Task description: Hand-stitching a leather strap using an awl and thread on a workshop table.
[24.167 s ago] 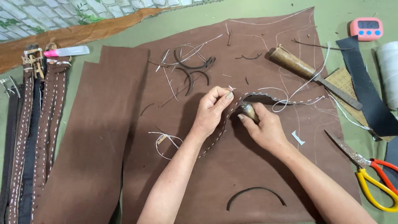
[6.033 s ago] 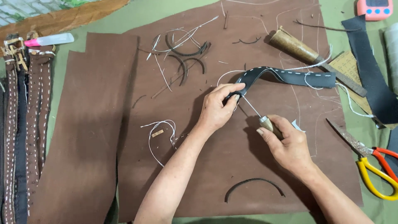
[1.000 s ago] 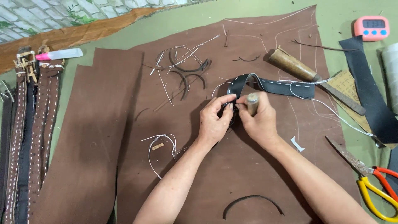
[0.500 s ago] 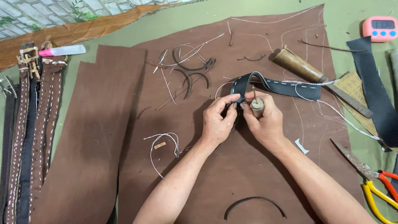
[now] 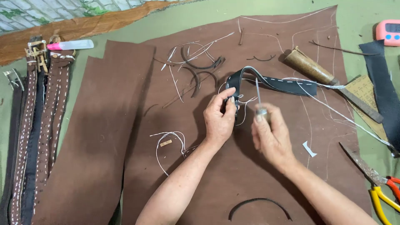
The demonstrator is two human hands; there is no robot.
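While pinching the folded end of a black leather strap [image 5: 266, 81] between thumb and fingers, left hand [image 5: 220, 120] closed on it, above a large brown leather sheet [image 5: 233, 166]. Right hand [image 5: 271, 137] clamped around the handle of an awl [image 5: 259, 100], its thin metal point standing up just beside the strap. White thread [image 5: 333, 110] running from the strap toward the right edge. Near by: a wooden-handled tool [image 5: 310, 68], scissors with red and yellow handles [image 5: 381, 189], stitched belts [image 5: 37, 125] far left, a pink timer [image 5: 387, 33].
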